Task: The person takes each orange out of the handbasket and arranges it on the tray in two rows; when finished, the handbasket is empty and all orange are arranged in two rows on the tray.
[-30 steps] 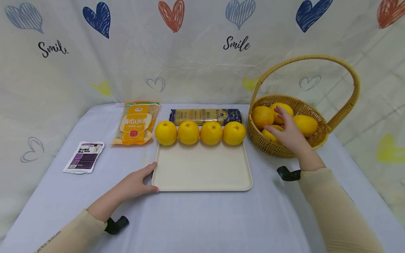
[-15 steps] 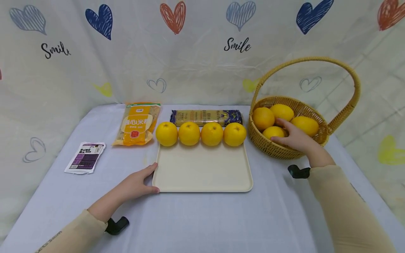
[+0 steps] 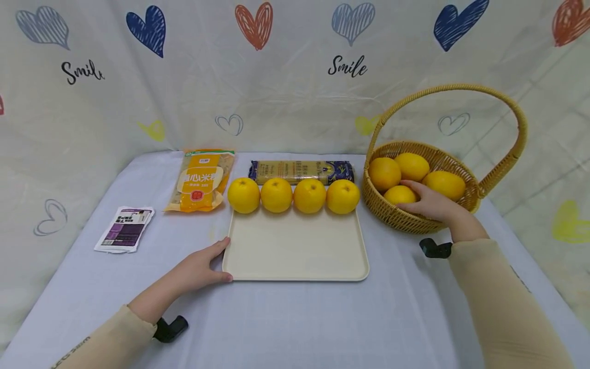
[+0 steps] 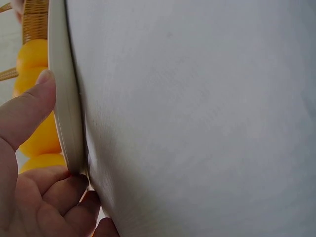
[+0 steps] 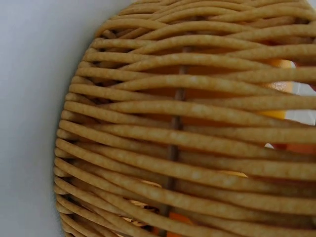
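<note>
My left hand (image 3: pixel 195 269) holds the front-left corner of a cream rectangular tray (image 3: pixel 297 251). In the left wrist view, the thumb (image 4: pixel 37 101) lies against the tray's rim (image 4: pixel 66 108) and the other fingers curl at its corner. Several oranges (image 3: pixel 276 195) sit in a row along the tray's back edge. My right hand (image 3: pixel 435 205) reaches into a wicker basket (image 3: pixel 396 218) and grips the front orange (image 3: pixel 400 195), its fingertips partly hidden. Beside it lie another orange (image 3: pixel 384 174) and two longer yellow fruits (image 3: pixel 444 185). The right wrist view shows only basket weave (image 5: pixel 197 128) close up.
Behind the oranges lies a blue-and-gold long packet (image 3: pixel 295 171). An orange bag of food (image 3: pixel 200 182) stands back left, with a purple-and-white pouch (image 3: pixel 124 229) nearer. The basket's tall handle (image 3: pixel 518 123) arches over the fruit. A patterned curtain (image 3: pixel 286 77) hangs behind the table.
My right hand has come down from above the fruit into the basket's front and closed round the front orange. The left hand stays at the tray corner.
</note>
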`<state>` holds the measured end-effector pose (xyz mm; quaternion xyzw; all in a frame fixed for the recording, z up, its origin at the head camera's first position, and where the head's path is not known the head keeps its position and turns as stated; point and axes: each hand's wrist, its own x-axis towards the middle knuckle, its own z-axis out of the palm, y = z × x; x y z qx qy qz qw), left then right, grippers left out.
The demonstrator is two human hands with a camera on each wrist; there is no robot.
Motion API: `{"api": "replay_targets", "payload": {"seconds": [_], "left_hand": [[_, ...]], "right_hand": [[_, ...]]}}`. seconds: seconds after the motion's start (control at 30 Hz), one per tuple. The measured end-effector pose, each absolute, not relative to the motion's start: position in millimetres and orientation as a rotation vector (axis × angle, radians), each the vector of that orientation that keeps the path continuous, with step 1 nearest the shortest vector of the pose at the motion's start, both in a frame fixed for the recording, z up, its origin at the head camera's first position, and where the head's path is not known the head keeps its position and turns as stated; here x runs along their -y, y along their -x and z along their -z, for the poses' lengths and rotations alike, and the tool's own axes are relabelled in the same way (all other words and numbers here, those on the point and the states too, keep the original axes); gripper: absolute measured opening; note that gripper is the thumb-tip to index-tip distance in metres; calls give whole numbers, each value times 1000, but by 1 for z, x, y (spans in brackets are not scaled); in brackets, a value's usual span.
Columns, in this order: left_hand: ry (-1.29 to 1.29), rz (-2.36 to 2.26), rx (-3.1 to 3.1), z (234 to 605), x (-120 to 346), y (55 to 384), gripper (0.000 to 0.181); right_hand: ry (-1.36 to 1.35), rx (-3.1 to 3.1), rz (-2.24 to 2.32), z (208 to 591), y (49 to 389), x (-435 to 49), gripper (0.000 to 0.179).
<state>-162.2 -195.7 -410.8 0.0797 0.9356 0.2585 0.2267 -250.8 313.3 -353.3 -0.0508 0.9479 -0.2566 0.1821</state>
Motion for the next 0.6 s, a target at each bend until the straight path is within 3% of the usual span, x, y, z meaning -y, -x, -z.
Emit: {"api": "replay_targets", "payload": {"seconds": [0.6], "left_hand": [[-205, -719, -2572, 411, 196, 162, 99]], "right_hand": [[197, -3004, 917, 333, 230, -301, 99]]}}
